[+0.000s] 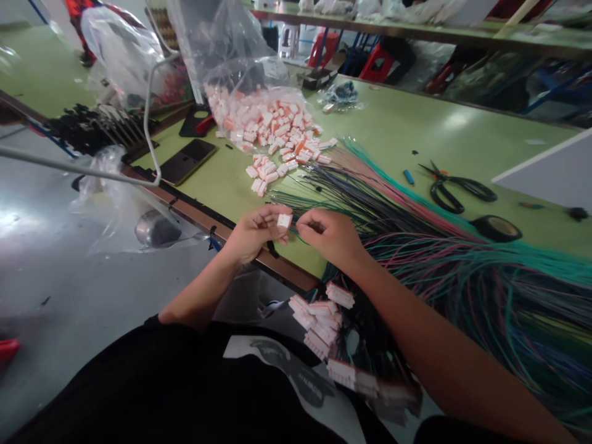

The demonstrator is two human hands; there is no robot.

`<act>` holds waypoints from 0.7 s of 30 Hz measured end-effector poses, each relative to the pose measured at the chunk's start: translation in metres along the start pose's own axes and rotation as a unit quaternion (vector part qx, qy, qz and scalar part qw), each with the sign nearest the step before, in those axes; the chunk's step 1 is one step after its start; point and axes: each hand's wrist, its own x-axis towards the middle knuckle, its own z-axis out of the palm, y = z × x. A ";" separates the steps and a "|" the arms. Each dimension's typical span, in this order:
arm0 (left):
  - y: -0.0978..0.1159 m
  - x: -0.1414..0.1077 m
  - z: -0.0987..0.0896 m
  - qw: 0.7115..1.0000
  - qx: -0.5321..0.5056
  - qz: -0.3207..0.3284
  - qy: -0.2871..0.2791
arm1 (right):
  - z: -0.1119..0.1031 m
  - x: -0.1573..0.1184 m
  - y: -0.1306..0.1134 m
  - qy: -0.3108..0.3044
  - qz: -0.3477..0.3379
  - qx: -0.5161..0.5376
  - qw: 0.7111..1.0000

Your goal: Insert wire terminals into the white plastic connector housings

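A small white and orange connector (284, 221) is held between the thumb and fingers of my left hand (256, 233). Just to its right, my right hand (333, 237) has its fingers curled together; what they pinch, if anything, is too small to make out. Beyond both hands, a heap of similar connectors (282, 126) spills from a clear plastic bag. Bundles of green, pink and dark wires (379, 191) lie to the right of the heap. Near my lap hang wires with white connectors (319, 320) on their ends.
A phone (189, 161) lies at the left of the green table (444, 123). Black scissors (456, 185) and a black tape roll (497, 228) are at the right. A bent metal rod (148, 117) crosses the left side. Plastic bags (124, 52) stand at the back left.
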 end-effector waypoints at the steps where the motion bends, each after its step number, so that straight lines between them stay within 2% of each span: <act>1: 0.000 0.000 0.000 1.000 -0.003 0.000 0.000 | 0.000 -0.001 -0.001 0.004 -0.007 -0.003 1.000; 13: 0.005 -0.003 0.005 1.000 0.001 -0.005 -0.017 | 0.009 -0.002 0.005 0.006 -0.084 -0.017 0.996; 16: 0.004 -0.005 0.008 1.000 0.028 0.002 -0.003 | 0.008 -0.002 0.007 -0.025 -0.109 -0.054 0.992; 21: 0.004 -0.003 0.008 0.999 0.016 0.020 0.047 | 0.005 -0.003 0.011 -0.121 -0.115 -0.183 0.969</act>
